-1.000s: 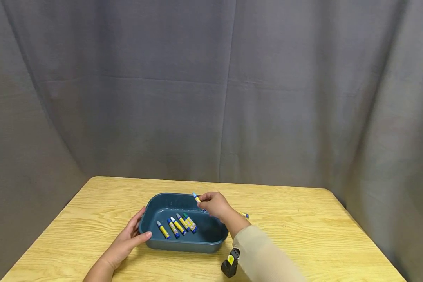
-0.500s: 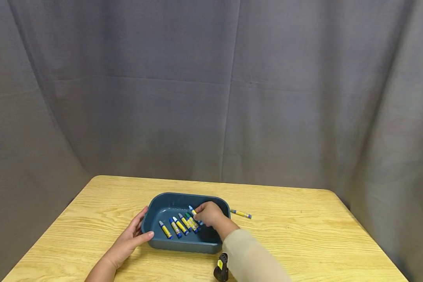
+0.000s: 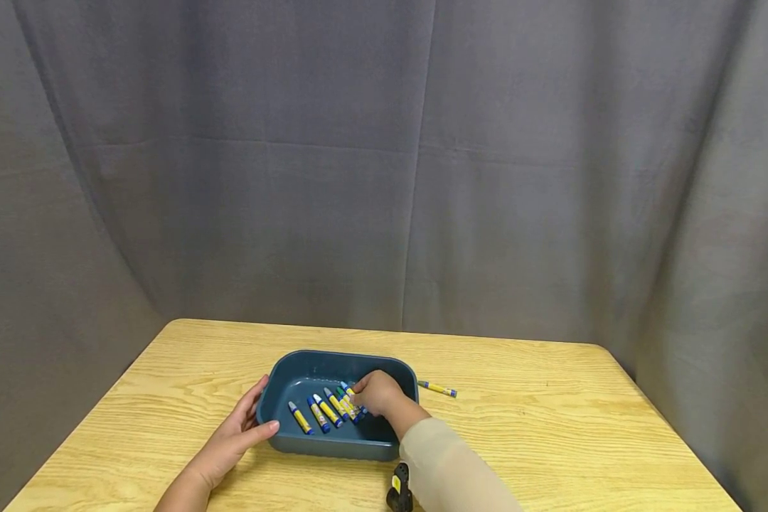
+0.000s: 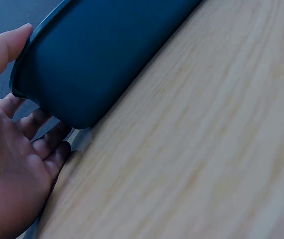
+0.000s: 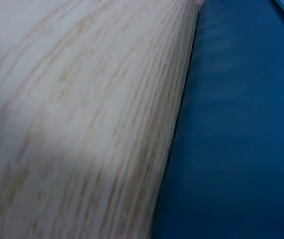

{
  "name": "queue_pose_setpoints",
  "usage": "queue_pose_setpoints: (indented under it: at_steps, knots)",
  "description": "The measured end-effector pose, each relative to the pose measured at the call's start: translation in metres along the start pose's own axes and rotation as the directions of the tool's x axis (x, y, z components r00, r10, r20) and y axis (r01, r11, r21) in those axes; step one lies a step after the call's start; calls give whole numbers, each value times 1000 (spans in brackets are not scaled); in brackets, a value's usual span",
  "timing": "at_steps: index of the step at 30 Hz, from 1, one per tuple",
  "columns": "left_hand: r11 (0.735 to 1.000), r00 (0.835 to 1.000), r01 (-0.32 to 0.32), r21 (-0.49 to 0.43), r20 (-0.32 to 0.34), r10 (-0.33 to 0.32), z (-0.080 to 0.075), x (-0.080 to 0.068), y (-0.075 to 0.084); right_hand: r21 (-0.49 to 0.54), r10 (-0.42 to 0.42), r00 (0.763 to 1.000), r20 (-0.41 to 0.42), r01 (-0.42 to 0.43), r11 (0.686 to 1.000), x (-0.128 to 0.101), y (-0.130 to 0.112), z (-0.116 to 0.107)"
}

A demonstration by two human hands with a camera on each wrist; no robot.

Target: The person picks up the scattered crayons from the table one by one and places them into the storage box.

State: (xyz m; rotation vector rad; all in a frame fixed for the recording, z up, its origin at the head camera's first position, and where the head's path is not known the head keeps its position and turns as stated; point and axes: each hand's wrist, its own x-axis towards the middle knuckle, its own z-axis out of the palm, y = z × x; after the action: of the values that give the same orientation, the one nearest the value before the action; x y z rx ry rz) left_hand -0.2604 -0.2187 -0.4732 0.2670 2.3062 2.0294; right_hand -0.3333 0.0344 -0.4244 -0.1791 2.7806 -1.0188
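Observation:
A dark blue plastic tub (image 3: pixel 333 446) sits on the wooden table (image 3: pixel 550 427). Several blue-and-yellow markers (image 3: pixel 318 414) lie side by side on its floor. My right hand (image 3: pixel 363 393) reaches down into the tub and pinches a marker with a light blue cap (image 3: pixel 346 389), low among the others. My left hand (image 3: pixel 246 424) rests flat against the tub's left end, thumb on the front wall. In the left wrist view the left hand (image 4: pixel 12 169) cups a corner of the tub (image 4: pixel 107 55). The right wrist view shows only the tub's wall (image 5: pixel 241 139) and the table.
One more marker (image 3: pixel 437 388) lies on the table just right of the tub. A black wrist camera (image 3: pixel 398 492) shows on my right sleeve. Grey curtain hangs behind the table. The table's far edge runs close behind the tub.
My right hand has carried the light-blue-capped marker from above the tub's back rim down onto the row inside. The left hand has stayed on the tub.

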Motion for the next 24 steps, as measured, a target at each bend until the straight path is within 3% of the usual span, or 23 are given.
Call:
queue_pose_setpoints:
  at_steps: [11, 16, 24]
  knots:
    - [1000, 1000, 1, -6, -6, -1, 1, 0, -1, -18, -18, 1000, 16, 18, 1000, -1, 0, -2]
    - [1000, 1000, -3, -1, -9, 3, 1, 0, -1, 20, -30, 1000, 0, 30, 999, -2, 0, -7]
    - [1000, 1000, -8, 11, -14, 8, 0, 0, -1, 131, -154, 985, 76, 143, 981, -6, 0, -30]
